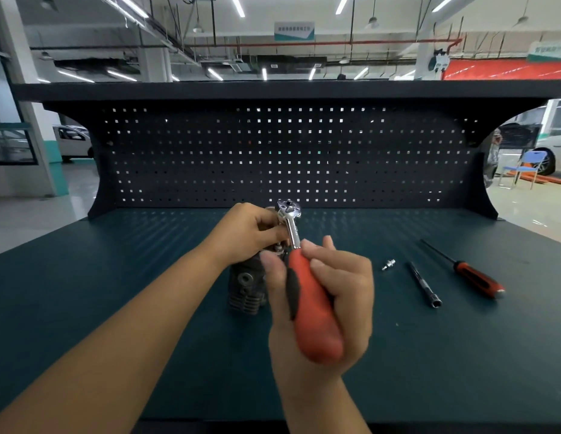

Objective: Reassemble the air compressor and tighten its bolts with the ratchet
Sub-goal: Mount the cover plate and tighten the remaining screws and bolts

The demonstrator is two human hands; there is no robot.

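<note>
Ratchet (pixel 313 311): handle clenched in right hand (pixel 348 289); long axis runs away from those fingers to its head, over the compressor (pixel 246 286). Compressor: on worktop (pixel 141 252), top pinched by left hand (pixel 251 233), the nearer.

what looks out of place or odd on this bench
Nothing looks spilled or damaged. One small silver fitting lies loose right of the compressor, apart from it, beside the socket bar and screwdriver; possibly a part not yet fitted.
</note>
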